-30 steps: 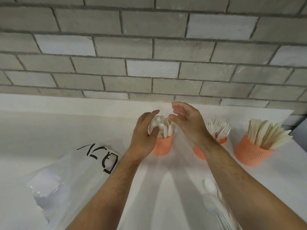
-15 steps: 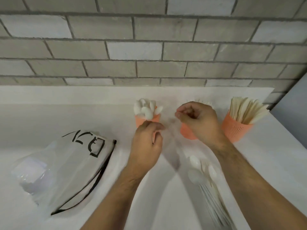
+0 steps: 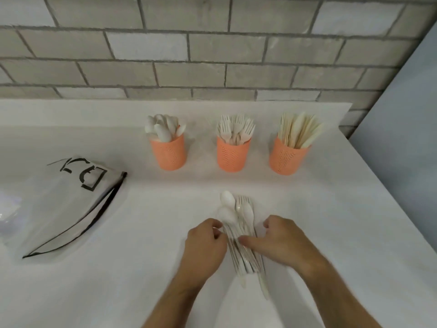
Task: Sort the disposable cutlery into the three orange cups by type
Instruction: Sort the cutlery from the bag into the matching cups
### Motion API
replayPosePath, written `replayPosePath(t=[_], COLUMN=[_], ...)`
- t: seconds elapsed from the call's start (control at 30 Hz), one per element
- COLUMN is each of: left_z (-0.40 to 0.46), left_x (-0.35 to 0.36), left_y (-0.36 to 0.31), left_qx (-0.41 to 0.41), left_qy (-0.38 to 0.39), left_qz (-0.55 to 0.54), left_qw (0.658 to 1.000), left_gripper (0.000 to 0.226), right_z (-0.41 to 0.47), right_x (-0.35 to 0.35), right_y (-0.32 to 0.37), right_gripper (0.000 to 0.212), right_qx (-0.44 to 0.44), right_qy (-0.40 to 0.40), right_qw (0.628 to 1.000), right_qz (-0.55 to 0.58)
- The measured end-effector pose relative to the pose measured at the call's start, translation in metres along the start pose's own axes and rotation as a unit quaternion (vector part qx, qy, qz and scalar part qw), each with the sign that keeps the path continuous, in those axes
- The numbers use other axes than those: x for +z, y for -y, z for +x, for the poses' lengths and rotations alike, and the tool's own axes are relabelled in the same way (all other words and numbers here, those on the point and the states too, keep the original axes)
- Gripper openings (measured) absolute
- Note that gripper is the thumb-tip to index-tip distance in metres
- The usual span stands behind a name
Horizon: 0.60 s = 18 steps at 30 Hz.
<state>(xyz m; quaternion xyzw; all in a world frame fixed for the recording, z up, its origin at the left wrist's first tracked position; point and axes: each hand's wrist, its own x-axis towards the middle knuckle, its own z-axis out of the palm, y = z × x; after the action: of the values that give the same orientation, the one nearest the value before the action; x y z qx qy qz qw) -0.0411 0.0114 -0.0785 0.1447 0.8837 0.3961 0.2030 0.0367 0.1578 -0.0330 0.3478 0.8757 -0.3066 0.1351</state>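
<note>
**Back to the loose pile**

Both hands have dropped from the cups to the unsorted cutlery bundle (image 3: 238, 235) on the white counter (image 3: 343, 233). Left hand (image 3: 205, 245) pinches its edge; right hand (image 3: 281, 242) lies across it, fingers loose. Next: separate one type, likely spoons for the left orange cup (image 3: 168, 152).

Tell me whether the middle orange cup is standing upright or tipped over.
Upright. The middle orange cup sits flat on the white counter, rim up, with forks standing in it, tines up.

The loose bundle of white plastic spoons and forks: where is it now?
In the head view, the bundle lies on the white table, lower centre, between the left hand and right hand, nearer than the middle orange cup.
</note>
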Motion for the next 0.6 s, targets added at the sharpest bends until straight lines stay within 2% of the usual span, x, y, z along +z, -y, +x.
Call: replayPosePath(t=[0.17, 0.23, 0.4, 0.5, 0.6], left_z=[0.002, 0.004, 0.009, 0.015, 0.018], left_x=[0.003, 0.000, -0.018, -0.024, -0.025], left_y=[-0.007, -0.002, 0.018, 0.025, 0.029], left_qx=[-0.035, -0.047, -0.073, -0.085, -0.084], left_qy=[0.031, 0.054, 0.038, 0.061, 0.082], left_qz=[-0.075, -0.116, -0.195, -0.259, -0.273], left_qw=[0.996, 0.991, 0.977, 0.960, 0.955], left_gripper=[0.028, 0.025, 0.028, 0.027, 0.026], right_z=[0.001, 0.007, 0.021, 0.026, 0.025], right_x=[0.040, 0.042, 0.040, 0.041, 0.045], right_y=[0.017, 0.020, 0.023, 0.028, 0.033], right_gripper=[0.059, 0.051, 0.021, 0.013, 0.005], right_qx=[-0.025, -0.020, -0.022, -0.013, -0.012], right_qy=[-0.061, -0.070, -0.091, -0.081, -0.086], right_qw=[0.995, 0.995, 0.992, 0.989, 0.984], right_qz=[-0.076, -0.069, -0.086, -0.121, -0.154])
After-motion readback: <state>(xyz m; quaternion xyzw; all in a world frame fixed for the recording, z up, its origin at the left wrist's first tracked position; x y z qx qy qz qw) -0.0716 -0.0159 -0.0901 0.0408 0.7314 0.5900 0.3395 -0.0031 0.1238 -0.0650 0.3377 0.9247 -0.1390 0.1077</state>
